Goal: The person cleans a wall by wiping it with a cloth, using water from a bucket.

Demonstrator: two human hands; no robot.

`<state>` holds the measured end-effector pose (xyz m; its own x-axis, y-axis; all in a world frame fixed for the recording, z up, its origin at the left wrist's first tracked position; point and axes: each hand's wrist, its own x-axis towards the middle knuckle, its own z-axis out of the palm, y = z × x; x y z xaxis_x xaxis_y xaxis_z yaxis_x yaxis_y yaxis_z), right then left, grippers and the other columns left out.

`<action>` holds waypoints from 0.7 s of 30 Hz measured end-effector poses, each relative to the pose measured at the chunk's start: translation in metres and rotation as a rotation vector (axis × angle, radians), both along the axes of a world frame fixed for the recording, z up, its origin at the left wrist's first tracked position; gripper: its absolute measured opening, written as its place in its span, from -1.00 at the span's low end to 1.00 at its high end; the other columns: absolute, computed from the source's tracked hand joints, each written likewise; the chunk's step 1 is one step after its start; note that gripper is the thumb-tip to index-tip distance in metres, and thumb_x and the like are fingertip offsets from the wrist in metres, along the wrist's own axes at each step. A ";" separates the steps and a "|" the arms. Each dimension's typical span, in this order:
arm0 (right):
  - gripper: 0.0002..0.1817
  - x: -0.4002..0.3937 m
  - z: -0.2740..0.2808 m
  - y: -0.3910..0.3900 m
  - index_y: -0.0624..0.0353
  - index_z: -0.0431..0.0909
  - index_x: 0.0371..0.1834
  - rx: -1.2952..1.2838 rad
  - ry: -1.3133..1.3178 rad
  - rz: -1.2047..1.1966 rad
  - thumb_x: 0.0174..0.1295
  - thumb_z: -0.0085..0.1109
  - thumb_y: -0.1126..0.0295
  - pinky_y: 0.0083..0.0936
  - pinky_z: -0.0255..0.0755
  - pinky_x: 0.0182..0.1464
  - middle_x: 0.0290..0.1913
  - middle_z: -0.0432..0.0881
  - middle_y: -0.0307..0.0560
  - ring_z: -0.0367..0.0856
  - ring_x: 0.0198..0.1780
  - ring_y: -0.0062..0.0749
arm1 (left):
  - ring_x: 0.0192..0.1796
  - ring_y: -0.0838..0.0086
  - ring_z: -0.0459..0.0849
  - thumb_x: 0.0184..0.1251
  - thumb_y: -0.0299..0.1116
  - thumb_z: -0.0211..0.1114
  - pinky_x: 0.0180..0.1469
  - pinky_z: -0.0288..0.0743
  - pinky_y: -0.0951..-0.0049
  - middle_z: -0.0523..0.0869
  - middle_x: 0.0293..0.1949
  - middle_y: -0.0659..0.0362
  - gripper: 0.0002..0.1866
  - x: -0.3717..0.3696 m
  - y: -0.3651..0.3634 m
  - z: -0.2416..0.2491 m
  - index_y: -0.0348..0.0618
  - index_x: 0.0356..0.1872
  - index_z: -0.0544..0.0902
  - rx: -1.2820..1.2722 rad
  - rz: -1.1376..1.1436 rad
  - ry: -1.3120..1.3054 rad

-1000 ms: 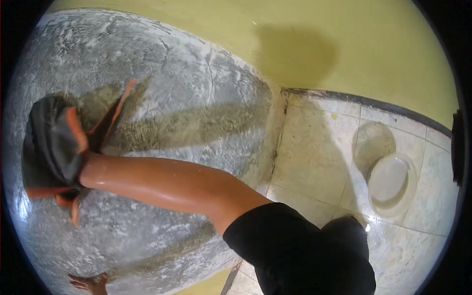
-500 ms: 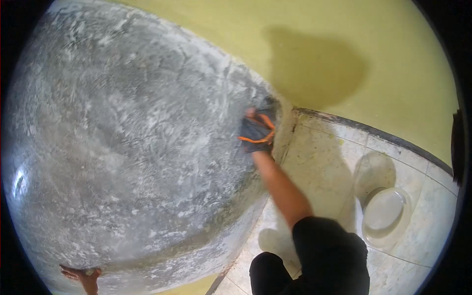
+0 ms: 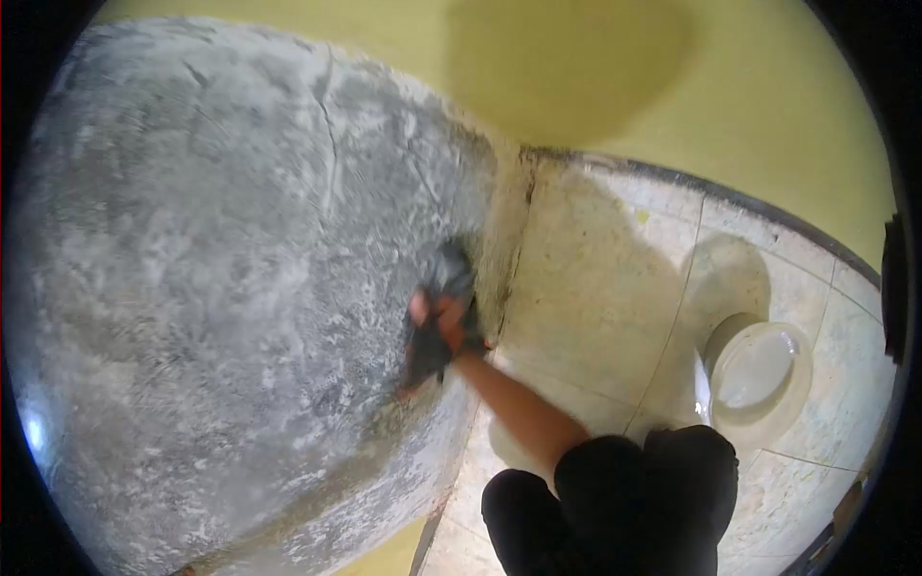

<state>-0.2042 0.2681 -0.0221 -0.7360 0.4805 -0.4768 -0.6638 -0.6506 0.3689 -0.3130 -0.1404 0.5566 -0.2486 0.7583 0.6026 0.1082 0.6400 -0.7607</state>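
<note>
My right hand [image 3: 444, 317] is closed round a dark cloth [image 3: 427, 350] with some orange on it, blurred by motion. The cloth lies against the grey, mottled surface [image 3: 230, 259] close to its right edge, beside the tiled floor. Of my left hand, only what may be a sliver shows at the bottom left edge of the view; its fingers are hidden.
A round whitish tub [image 3: 759, 370] with pale contents stands on the tiled floor [image 3: 595, 298] at the right. A yellow-green wall [image 3: 768, 106] runs along the top. My dark-clothed knees are at the bottom.
My right hand has moved down and left with the cloth, which is now bunched differently. My left hand has nearly dropped out of view at the bottom left. The view has shifted somewhat.
</note>
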 end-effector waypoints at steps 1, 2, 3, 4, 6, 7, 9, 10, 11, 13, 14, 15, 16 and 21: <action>-0.49 0.007 -0.016 0.029 0.13 0.43 -0.28 0.174 -0.352 -0.047 0.35 -0.07 -0.16 -0.18 0.39 -0.13 -0.34 0.47 -0.04 0.53 -0.26 -0.14 | 0.49 -0.20 -0.37 -0.56 0.49 0.40 0.39 -0.31 -0.32 -0.37 0.49 -0.27 0.62 0.002 0.001 -0.002 -0.10 0.51 -0.38 -0.010 0.005 -0.002; -0.48 0.016 -0.023 0.069 0.15 0.43 -0.44 0.305 -0.685 -0.057 0.35 -0.02 -0.13 -0.18 0.42 -0.26 -0.49 0.47 -0.05 0.56 -0.40 -0.15 | 0.49 -0.20 -0.36 -0.55 0.48 0.40 0.39 -0.30 -0.32 -0.37 0.49 -0.27 0.61 0.004 0.003 -0.004 -0.10 0.51 -0.38 -0.023 0.006 -0.006; -0.43 0.025 -0.021 0.108 0.18 0.44 -0.61 0.360 -0.896 -0.073 0.34 0.02 -0.11 -0.19 0.45 -0.40 -0.65 0.46 -0.06 0.59 -0.54 -0.17 | 0.49 -0.20 -0.35 -0.54 0.47 0.40 0.39 -0.29 -0.31 -0.37 0.49 -0.27 0.60 0.005 0.002 -0.006 -0.10 0.51 -0.38 -0.030 0.010 -0.011; -0.63 0.035 -0.027 0.141 0.06 0.38 -0.36 0.183 -0.883 -0.138 0.27 0.21 0.01 -0.41 0.31 -0.70 -0.52 0.43 -0.19 0.49 -0.54 -0.34 | 0.49 -0.19 -0.34 -0.52 0.46 0.41 0.39 -0.28 -0.31 -0.37 0.49 -0.26 0.59 0.007 0.001 -0.009 -0.10 0.51 -0.38 -0.033 0.013 -0.016; -0.57 0.001 -0.110 0.127 -0.08 0.37 0.09 0.197 -0.342 -0.466 0.27 0.22 0.02 -0.32 0.47 -0.24 -0.16 0.51 -0.19 0.48 -0.26 -0.47 | 0.49 -0.19 -0.32 -0.50 0.44 0.41 0.39 -0.26 -0.30 -0.36 0.49 -0.26 0.58 0.009 0.001 -0.011 -0.10 0.51 -0.37 -0.027 0.014 -0.024; -0.57 0.000 -0.093 0.099 -0.07 0.37 0.08 0.220 -0.508 -0.421 0.27 0.21 0.02 -0.32 0.46 -0.24 -0.15 0.52 -0.19 0.48 -0.26 -0.46 | 0.49 -0.19 -0.31 -0.49 0.43 0.42 0.39 -0.25 -0.30 -0.36 0.49 -0.26 0.57 0.010 -0.002 -0.011 -0.10 0.51 -0.37 -0.015 0.021 -0.029; -0.58 -0.017 -0.051 -0.002 -0.06 0.37 0.08 0.330 -0.852 -0.205 0.28 0.20 0.02 -0.31 0.46 -0.24 -0.15 0.52 -0.17 0.48 -0.25 -0.44 | 0.49 -0.18 -0.29 -0.46 0.40 0.42 0.40 -0.23 -0.29 -0.35 0.49 -0.26 0.55 0.011 -0.007 -0.014 -0.10 0.51 -0.37 0.009 0.024 -0.043; -0.58 -0.029 -0.030 -0.072 -0.06 0.38 0.07 0.386 -0.914 -0.069 0.28 0.20 0.02 -0.31 0.46 -0.23 -0.15 0.52 -0.17 0.48 -0.24 -0.43 | 0.49 -0.18 -0.28 -0.45 0.39 0.42 0.40 -0.23 -0.28 -0.35 0.49 -0.26 0.55 0.010 -0.009 -0.015 -0.10 0.51 -0.37 0.015 0.023 -0.046; -0.59 -0.035 -0.005 -0.146 -0.06 0.38 0.07 0.435 -0.909 0.083 0.28 0.19 0.03 -0.30 0.45 -0.23 -0.14 0.52 -0.16 0.48 -0.24 -0.43 | 0.49 -0.18 -0.27 -0.43 0.38 0.43 0.40 -0.22 -0.28 -0.35 0.49 -0.26 0.54 0.009 -0.010 -0.014 -0.10 0.51 -0.37 0.019 0.019 -0.049; -0.60 -0.035 0.031 -0.254 -0.05 0.38 0.06 0.501 -0.764 0.350 0.29 0.18 0.03 -0.30 0.45 -0.23 -0.14 0.52 -0.15 0.49 -0.23 -0.41 | 0.49 -0.17 -0.25 -0.41 0.36 0.43 0.40 -0.20 -0.27 -0.34 0.49 -0.26 0.52 0.008 -0.012 -0.012 -0.10 0.51 -0.37 0.009 0.019 -0.059; -0.60 -0.036 0.036 -0.285 -0.04 0.39 0.06 0.521 -0.685 0.437 0.29 0.18 0.03 -0.29 0.45 -0.22 -0.14 0.53 -0.14 0.49 -0.23 -0.40 | 0.49 -0.17 -0.24 -0.40 0.35 0.43 0.40 -0.19 -0.26 -0.34 0.50 -0.26 0.51 0.009 -0.012 -0.010 -0.10 0.51 -0.37 0.009 0.011 -0.057; -0.60 -0.036 0.034 -0.290 -0.04 0.39 0.06 0.543 -0.650 0.471 0.29 0.18 0.03 -0.29 0.44 -0.22 -0.14 0.53 -0.14 0.49 -0.22 -0.39 | 0.49 -0.17 -0.23 -0.38 0.34 0.44 0.40 -0.18 -0.26 -0.33 0.50 -0.26 0.51 0.011 -0.015 -0.009 -0.10 0.51 -0.37 0.016 0.006 -0.054; -0.61 -0.038 0.022 -0.277 -0.04 0.39 0.05 0.560 -0.666 0.459 0.30 0.17 0.03 -0.28 0.44 -0.22 -0.13 0.53 -0.13 0.49 -0.22 -0.38 | 0.49 -0.17 -0.22 -0.37 0.33 0.44 0.40 -0.17 -0.26 -0.33 0.50 -0.26 0.50 0.012 -0.018 -0.007 -0.10 0.51 -0.37 0.019 -0.001 -0.054; -0.62 -0.033 -0.069 -0.095 -0.02 0.40 0.04 0.526 -1.008 0.091 0.31 0.15 0.04 -0.26 0.43 -0.20 -0.12 0.54 -0.10 0.49 -0.20 -0.34 | 0.49 -0.15 -0.18 -0.30 0.27 0.45 0.40 -0.12 -0.23 -0.32 0.50 -0.25 0.46 0.016 -0.016 -0.007 -0.11 0.51 -0.36 0.057 -0.040 -0.090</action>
<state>-0.2376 0.1727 -0.0913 -0.1741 0.7603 -0.6258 -0.4460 -0.6275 -0.6382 -0.2973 -0.1567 0.5495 -0.2741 0.7337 0.6217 0.2011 0.6759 -0.7090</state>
